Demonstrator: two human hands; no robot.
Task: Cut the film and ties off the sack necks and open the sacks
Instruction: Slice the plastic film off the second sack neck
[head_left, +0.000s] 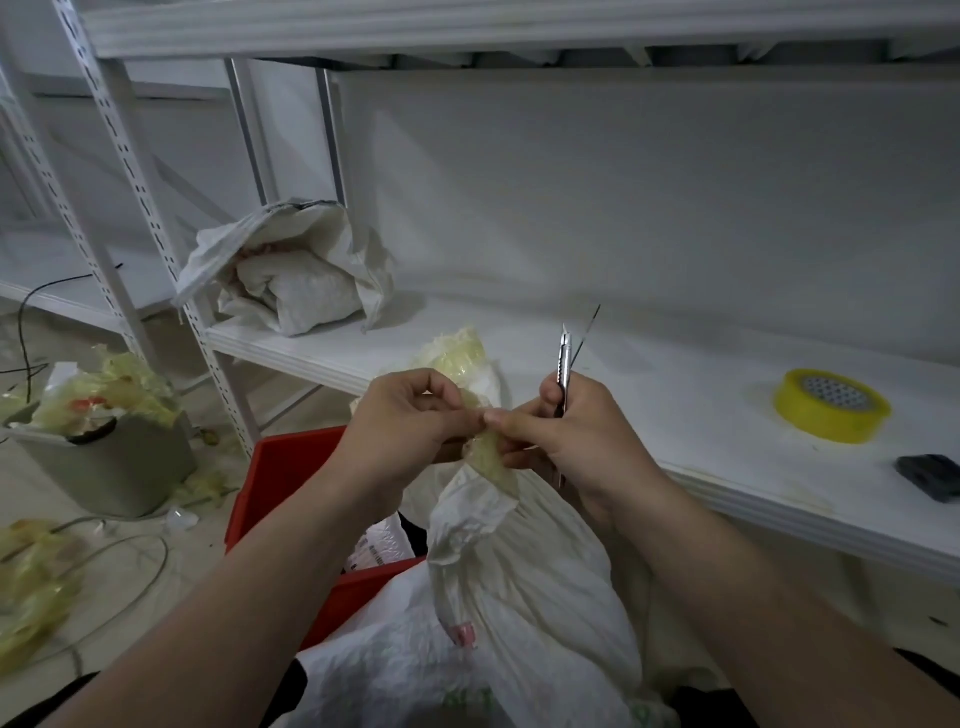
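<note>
A white woven sack (524, 566) stands between my arms, its neck gathered and wrapped in yellowish film (488, 454). More film (457, 351) bunches at the top of the neck. My left hand (405, 426) pinches the film at the neck. My right hand (576, 441) also pinches the film with thumb and forefinger while its other fingers hold a metal utility knife (564, 358), blade pointing up. A second white sack (291, 270) lies open on the shelf at the back left.
A red crate (280, 478) sits behind the sack, with packets in it. A grey bin (104, 467) full of film scraps stands on the floor left. On the white shelf (675, 415) lie a yellow tape roll (831, 405) and a dark object (930, 475). Cables and scraps litter the floor.
</note>
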